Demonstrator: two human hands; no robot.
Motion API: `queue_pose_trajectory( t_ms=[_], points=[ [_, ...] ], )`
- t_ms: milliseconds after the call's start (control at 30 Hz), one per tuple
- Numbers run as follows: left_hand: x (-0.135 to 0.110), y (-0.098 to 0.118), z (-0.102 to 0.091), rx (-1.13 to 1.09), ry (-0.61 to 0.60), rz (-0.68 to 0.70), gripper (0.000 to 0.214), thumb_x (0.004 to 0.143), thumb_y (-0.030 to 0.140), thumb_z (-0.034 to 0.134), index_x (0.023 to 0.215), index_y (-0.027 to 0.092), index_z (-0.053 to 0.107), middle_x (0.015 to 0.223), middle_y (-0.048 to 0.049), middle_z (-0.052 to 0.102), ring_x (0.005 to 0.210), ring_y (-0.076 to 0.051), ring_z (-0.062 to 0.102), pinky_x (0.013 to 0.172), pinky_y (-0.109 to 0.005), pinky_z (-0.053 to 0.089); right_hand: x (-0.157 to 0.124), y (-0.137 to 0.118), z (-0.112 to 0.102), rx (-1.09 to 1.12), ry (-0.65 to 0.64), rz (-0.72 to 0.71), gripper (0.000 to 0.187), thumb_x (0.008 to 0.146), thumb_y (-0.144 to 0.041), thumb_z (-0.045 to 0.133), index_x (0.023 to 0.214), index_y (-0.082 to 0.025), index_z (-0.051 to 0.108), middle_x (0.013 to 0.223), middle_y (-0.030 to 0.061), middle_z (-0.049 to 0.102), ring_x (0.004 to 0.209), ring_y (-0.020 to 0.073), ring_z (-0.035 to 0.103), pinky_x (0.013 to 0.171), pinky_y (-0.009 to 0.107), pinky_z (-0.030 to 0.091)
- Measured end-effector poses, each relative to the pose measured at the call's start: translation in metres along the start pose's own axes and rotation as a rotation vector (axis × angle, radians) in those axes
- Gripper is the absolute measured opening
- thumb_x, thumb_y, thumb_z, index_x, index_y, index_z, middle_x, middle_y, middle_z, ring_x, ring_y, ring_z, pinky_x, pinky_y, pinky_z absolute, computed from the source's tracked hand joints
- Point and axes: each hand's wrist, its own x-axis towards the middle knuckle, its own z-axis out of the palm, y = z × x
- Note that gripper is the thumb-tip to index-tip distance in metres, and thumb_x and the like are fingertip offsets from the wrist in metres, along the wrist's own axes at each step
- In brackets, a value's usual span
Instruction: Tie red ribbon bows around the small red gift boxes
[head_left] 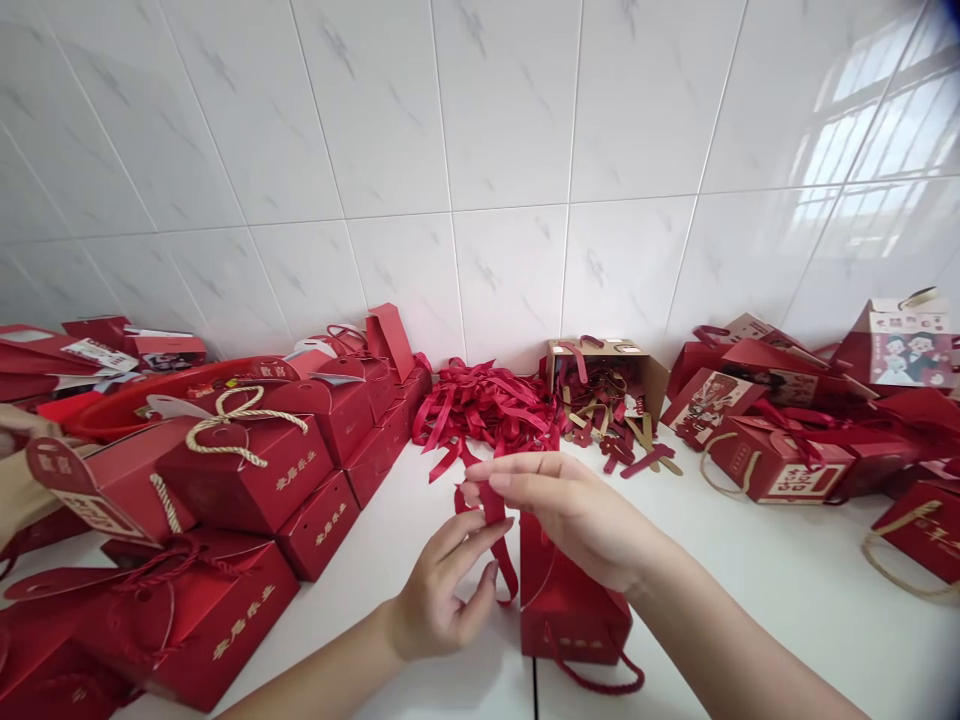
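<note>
A strip of red ribbon [504,560] runs between my two hands, its lower end hanging in a loop above the white table. My left hand [450,580] pinches it from the left, fingers bent toward the strip. From the right, my right hand [562,500] holds the upper part of the same ribbon between thumb and fingers. Just below my right hand stands a red gift box [574,610] with a red cord handle drooping at its front. My right hand and wrist cover part of the box's top and right side.
Behind my hands lies a heap of red ribbons [487,400], beside an open cardboard box [652,375] spilling red and gold strips. Stacked red boxes [255,470] line the left; more decorated boxes [787,465] crowd the right. Another person's arm [26,480] reaches in at far left.
</note>
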Motion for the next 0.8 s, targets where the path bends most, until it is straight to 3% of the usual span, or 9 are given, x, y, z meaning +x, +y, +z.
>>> queue_pose_trajectory(
  t_ms=[200, 333, 467, 600, 800],
  points=[
    [-0.003, -0.012, 0.003, 0.039, -0.068, -0.098, 0.054, 0.081, 0.001, 0.046, 0.13, 0.024, 0.05, 0.107, -0.0082, 0.06, 0.097, -0.017, 0.061, 0.083, -0.029, 0.054, 0.004, -0.007, -0.011, 0.158, 0.191, -0.136, 0.023, 0.08, -0.034, 0.064, 0.094, -0.02, 0.075, 0.112, 0.0059, 0.069, 0.112, 0.0214, 0.057, 0.099, 0.035, 0.037],
    [-0.007, -0.018, 0.008, 0.049, -0.115, -0.132, 0.05, 0.081, 0.003, 0.047, 0.127, 0.022, 0.052, 0.111, -0.0094, 0.062, 0.102, -0.019, 0.061, 0.087, -0.03, 0.054, 0.007, -0.016, -0.025, 0.273, 0.31, -0.152, 0.024, 0.083, -0.034, 0.058, 0.095, -0.02, 0.074, 0.114, 0.0047, 0.069, 0.108, 0.0196, 0.059, 0.094, 0.032, 0.04],
    [-0.009, -0.021, 0.01, 0.051, -0.15, -0.161, 0.045, 0.081, 0.004, 0.047, 0.123, 0.02, 0.055, 0.112, -0.0104, 0.062, 0.104, -0.02, 0.061, 0.088, -0.031, 0.054, 0.008, -0.027, -0.043, 0.332, 0.458, -0.261, 0.024, 0.084, -0.029, 0.056, 0.096, -0.017, 0.073, 0.116, 0.0052, 0.068, 0.104, 0.0173, 0.06, 0.083, 0.027, 0.046],
    [-0.007, -0.023, 0.01, 0.081, -0.179, -0.228, 0.039, 0.086, 0.009, 0.045, 0.122, 0.019, 0.056, 0.115, -0.0113, 0.061, 0.106, -0.02, 0.06, 0.09, -0.032, 0.053, 0.002, -0.042, -0.062, 0.366, 0.58, -0.345, 0.024, 0.083, -0.024, 0.053, 0.095, -0.016, 0.072, 0.117, 0.0049, 0.068, 0.103, 0.0164, 0.062, 0.075, 0.024, 0.05],
    [-0.006, -0.028, 0.009, 0.239, -0.172, -0.33, 0.039, 0.088, 0.016, 0.044, 0.127, 0.019, 0.051, 0.121, -0.012, 0.058, 0.109, -0.022, 0.059, 0.09, -0.036, 0.052, -0.018, -0.064, -0.077, 0.387, 0.708, -0.413, 0.029, 0.084, -0.026, 0.045, 0.097, -0.017, 0.069, 0.126, 0.0053, 0.063, 0.112, 0.0168, 0.061, 0.079, 0.025, 0.053]
  ],
)
